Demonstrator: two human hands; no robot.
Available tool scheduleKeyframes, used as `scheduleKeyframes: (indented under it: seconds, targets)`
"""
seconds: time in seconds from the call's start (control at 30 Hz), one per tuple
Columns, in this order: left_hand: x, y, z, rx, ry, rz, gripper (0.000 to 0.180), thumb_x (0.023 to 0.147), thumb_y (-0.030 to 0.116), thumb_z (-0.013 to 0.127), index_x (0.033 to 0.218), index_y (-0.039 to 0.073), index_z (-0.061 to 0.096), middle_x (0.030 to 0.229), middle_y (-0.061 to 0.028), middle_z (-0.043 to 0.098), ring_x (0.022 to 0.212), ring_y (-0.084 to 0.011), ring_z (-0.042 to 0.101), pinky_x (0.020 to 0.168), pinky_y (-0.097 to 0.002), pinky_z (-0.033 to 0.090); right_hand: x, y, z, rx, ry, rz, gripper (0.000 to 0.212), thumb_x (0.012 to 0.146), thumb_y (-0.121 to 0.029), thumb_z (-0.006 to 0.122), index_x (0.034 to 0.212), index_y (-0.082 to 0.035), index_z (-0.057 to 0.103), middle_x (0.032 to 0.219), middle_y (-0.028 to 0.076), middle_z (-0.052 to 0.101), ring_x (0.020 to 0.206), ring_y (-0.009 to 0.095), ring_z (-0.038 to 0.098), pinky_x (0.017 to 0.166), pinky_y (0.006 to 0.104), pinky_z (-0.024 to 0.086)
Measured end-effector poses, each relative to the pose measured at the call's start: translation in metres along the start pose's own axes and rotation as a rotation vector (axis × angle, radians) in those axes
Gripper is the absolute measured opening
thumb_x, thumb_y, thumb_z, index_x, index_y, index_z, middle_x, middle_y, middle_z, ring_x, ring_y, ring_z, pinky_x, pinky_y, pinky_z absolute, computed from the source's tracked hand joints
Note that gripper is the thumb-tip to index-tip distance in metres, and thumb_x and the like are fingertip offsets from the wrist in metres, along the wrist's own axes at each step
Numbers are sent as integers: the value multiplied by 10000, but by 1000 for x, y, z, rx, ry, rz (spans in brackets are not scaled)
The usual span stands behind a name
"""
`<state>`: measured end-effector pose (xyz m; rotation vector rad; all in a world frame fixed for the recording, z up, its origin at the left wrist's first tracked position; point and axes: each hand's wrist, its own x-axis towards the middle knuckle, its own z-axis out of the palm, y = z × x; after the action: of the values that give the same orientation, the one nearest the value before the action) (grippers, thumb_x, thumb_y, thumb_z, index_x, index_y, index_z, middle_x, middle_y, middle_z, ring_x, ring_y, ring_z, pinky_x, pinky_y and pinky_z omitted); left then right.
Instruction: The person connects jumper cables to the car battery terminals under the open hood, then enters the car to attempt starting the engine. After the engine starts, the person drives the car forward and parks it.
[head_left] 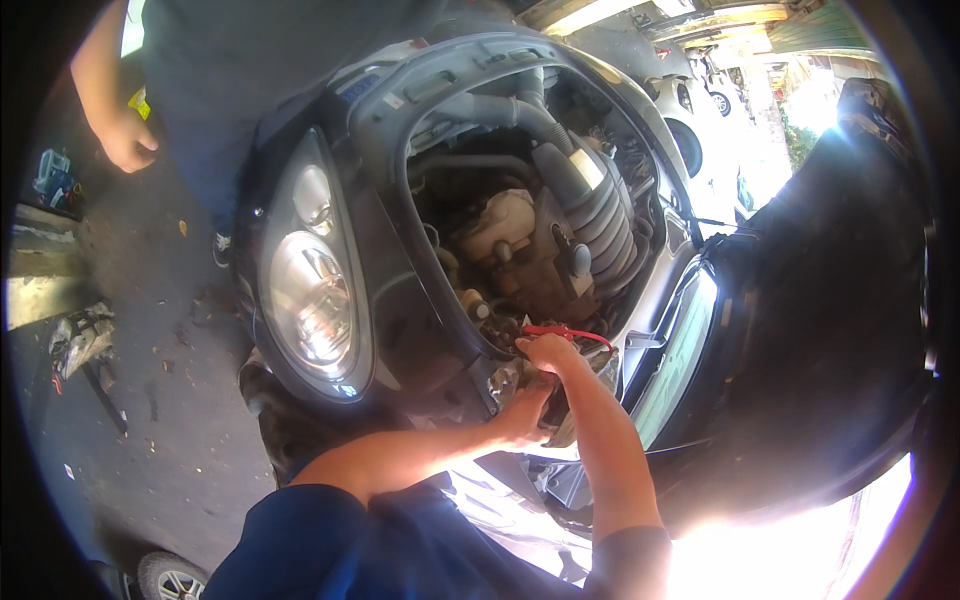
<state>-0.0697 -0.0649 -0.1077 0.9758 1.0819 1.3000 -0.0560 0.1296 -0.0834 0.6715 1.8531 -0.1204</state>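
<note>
Both my hands are inside the near corner of a dark car's open engine bay. My right hand is closed, its fingers curled beside a red cable; whether it grips the cable or something under it is hidden. Just below it, my left hand reaches in among crumpled silvery pieces, its fingertips out of sight behind the part there. The red cable curves from my right fingertips toward the windshield side.
A ribbed dark engine cover and hoses fill the bay. The headlight lies left, the raised hood right. Across the car stands another person, one hand hanging down. Loose debris lies on the floor at left.
</note>
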Motion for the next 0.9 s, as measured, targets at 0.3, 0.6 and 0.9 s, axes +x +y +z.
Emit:
scheduleKeyframes:
  seconds: [0.3, 0.6, 0.9]
  targets:
    - [-5, -9, 13, -331, -122, -119, 836, 757, 31, 875, 1504, -50, 507, 1436, -257, 589, 1332, -372, 615, 1100, -448, 520, -6, -8, 16, 400, 173, 428, 689, 1091, -593, 465, 1340, -15, 745, 1365, 266, 720, 1328, 444, 659, 1140, 526, 503]
    - [5, -36, 25, -274, -26, -4, 801, 787, 109, 834, 1521, 1, 534, 1345, -209, 626, 1205, -315, 619, 1029, -420, 511, -9, -13, 9, 291, 218, 348, 669, 1063, -603, 527, 1225, -8, 789, 1255, 242, 770, 1235, 423, 712, 1068, 515, 551]
    - [6, -25, 14, -236, -87, -185, 832, 823, 176, 879, 1535, -55, 516, 1473, -251, 575, 1376, -359, 597, 1145, -433, 504, 1, 8, 16, 140, 180, 122, 542, 1072, -577, 507, 1204, -155, 820, 1145, 216, 793, 1136, 425, 738, 1007, 537, 569]
